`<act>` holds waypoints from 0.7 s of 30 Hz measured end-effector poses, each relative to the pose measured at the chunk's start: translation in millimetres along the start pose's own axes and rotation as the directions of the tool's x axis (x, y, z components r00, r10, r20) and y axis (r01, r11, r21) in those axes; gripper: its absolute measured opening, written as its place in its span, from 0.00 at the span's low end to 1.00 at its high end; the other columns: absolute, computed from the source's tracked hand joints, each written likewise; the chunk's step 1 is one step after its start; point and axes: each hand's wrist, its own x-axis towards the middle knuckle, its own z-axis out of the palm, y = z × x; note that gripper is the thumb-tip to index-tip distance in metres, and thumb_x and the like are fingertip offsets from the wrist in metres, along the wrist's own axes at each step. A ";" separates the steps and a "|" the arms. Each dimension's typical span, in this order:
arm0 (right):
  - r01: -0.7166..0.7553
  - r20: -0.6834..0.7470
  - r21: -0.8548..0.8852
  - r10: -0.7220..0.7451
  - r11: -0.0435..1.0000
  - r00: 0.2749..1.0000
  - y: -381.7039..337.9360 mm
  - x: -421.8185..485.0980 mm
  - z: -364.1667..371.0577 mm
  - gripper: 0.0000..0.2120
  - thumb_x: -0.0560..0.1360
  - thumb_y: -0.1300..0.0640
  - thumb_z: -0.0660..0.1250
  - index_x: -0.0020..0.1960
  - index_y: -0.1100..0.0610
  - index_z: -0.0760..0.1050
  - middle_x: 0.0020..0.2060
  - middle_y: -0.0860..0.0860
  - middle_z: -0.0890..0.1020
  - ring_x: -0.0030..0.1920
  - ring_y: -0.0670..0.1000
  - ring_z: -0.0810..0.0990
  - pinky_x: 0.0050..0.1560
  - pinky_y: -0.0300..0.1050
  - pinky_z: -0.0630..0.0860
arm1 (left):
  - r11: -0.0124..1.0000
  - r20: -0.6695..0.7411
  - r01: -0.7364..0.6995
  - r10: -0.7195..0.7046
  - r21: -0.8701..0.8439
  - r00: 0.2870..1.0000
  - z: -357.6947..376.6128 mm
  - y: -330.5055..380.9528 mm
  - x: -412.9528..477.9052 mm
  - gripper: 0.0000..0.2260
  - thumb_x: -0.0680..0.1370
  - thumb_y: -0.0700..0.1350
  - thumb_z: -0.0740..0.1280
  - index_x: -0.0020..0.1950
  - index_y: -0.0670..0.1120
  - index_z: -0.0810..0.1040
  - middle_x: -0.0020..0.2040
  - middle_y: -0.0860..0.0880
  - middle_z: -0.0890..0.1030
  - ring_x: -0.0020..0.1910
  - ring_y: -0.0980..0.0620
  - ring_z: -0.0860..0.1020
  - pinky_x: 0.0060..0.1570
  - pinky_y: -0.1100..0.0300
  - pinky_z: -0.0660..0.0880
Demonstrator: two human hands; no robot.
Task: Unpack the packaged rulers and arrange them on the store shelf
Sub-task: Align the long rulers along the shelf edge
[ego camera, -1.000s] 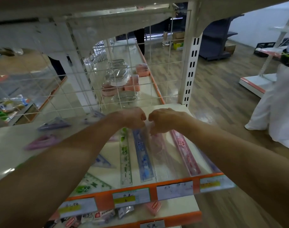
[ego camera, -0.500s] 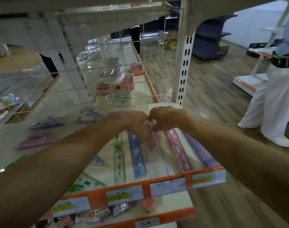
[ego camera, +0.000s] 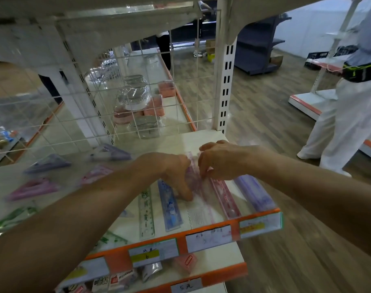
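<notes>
Now your left hand (ego camera: 169, 172) and right hand (ego camera: 220, 161) both pinch the packaged ruler (ego camera: 199, 208), lying on the shelf (ego camera: 203, 140) between the blue ruler (ego camera: 169, 206) and pink ruler (ego camera: 225, 197). A hard tug may knock these neighbours crooked.

Clear plastic sleeve holding a pink-marked ruler (ego camera: 198, 205): flat, lengthwise, far end blurred. It lies between the blue patterned ruler (ego camera: 169, 206) and the pink translucent ruler (ego camera: 224, 197). Green-printed clear ruler (ego camera: 146, 212) leftmost, purple ruler (ego camera: 254, 193) rightmost. All parallel on the white store shelf with orange front rail (ego camera: 203, 140).
</notes>
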 end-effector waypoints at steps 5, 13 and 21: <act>-0.009 -0.015 0.039 0.010 0.999 1.000 -0.8 1.1 -1.9 0.14 0.76 0.58 0.60 0.56 0.46 0.80 0.61 0.46 0.77 0.70 0.50 0.63 0.69 0.53 0.61 | 1.000 0.015 -0.006 0.006 -0.015 1.000 1.3 2.7 3.4 0.34 0.62 0.63 0.74 0.62 0.52 0.69 0.57 0.52 0.76 0.52 0.52 0.76 0.52 0.57 0.77; -0.014 -0.171 0.307 0.070 0.952 0.983 -13.4 23.4 -26.8 0.17 0.76 0.59 0.62 0.61 0.45 0.77 0.64 0.48 0.75 0.63 0.50 0.73 0.65 0.48 0.70 | 0.980 -0.143 0.191 -0.197 -0.060 0.970 -30.8 -53.0 -22.1 0.33 0.75 0.52 0.69 0.76 0.46 0.60 0.74 0.47 0.63 0.71 0.47 0.65 0.66 0.56 0.64; -0.097 -0.039 0.228 0.108 0.969 0.993 -47.8 81.4 -32.5 0.23 0.77 0.49 0.62 0.69 0.56 0.68 0.64 0.53 0.74 0.62 0.54 0.74 0.62 0.49 0.72 | 0.971 -0.236 0.231 -0.240 -0.064 0.942 -13.1 -78.1 -14.9 0.24 0.77 0.43 0.65 0.73 0.46 0.66 0.71 0.48 0.70 0.68 0.48 0.70 0.65 0.57 0.67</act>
